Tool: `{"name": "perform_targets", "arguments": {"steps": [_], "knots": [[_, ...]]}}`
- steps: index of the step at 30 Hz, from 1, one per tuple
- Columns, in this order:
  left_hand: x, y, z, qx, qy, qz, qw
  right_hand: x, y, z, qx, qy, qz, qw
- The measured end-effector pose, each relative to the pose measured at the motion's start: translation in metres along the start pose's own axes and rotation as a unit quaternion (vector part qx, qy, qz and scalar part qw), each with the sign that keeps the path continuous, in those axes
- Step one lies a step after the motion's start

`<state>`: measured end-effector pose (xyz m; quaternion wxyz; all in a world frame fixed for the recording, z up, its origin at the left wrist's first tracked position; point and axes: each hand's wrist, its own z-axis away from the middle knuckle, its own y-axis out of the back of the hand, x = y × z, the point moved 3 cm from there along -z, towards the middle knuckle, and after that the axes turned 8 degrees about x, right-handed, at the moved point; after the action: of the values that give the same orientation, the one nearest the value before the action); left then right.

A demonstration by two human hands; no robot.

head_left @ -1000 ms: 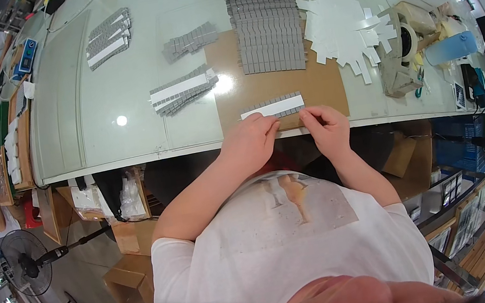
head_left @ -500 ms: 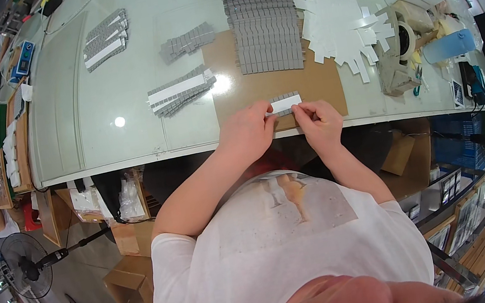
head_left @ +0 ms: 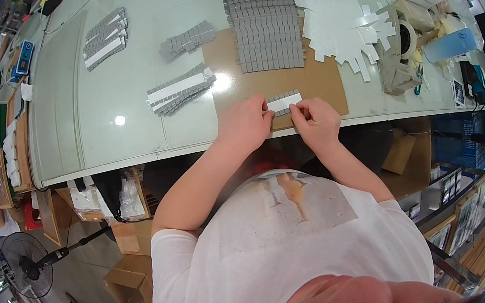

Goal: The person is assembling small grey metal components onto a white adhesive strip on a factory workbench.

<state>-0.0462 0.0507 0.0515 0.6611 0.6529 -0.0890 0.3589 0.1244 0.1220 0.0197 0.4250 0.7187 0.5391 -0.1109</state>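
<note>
Near the front table edge lies a short grey segmented strip (head_left: 292, 93) with a white strip (head_left: 283, 104) along its top, both on a brown cardboard sheet (head_left: 324, 84). My left hand (head_left: 245, 126) is closed, thumb and fingers pinching the left end of the grey strip. At the other end my right hand (head_left: 319, 121) is closed, fingers curled, its thumb and forefinger at the lower right corner of the white strip. Part of the strips' left end is hidden by my left fingers.
Beyond my hands stands a long stack of grey segmented strips (head_left: 263, 21). Loose white strips (head_left: 336, 22) are heaped to its right. Smaller grey bundles (head_left: 182, 90) lie on the left. A tape roll (head_left: 407, 39) and a blue bottle (head_left: 449, 46) sit at the right.
My left fingers have drawn slightly back to the left, so more of the strips shows. My right hand has shifted a little left and remains at the right end.
</note>
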Motion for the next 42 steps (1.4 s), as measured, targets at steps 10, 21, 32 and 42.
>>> {"name": "perform_targets", "arguments": {"steps": [10,21,32,42], "knots": [[0.002,0.004,-0.001,-0.003,0.014,0.001,1.0,-0.008,0.014,0.002,-0.064,0.121,0.083,0.987],[0.002,0.006,-0.001,-0.014,0.037,-0.007,0.999,0.012,0.027,0.015,-0.143,0.121,0.118,0.975],[-0.052,0.035,0.045,-0.003,0.118,-0.014,0.993,0.016,0.027,0.016,-0.13,0.129,0.109,0.977],[-0.057,-0.001,0.079,0.247,-0.208,-0.076,0.943,-0.016,0.01,0.014,-0.173,0.154,0.076,0.97]]}}
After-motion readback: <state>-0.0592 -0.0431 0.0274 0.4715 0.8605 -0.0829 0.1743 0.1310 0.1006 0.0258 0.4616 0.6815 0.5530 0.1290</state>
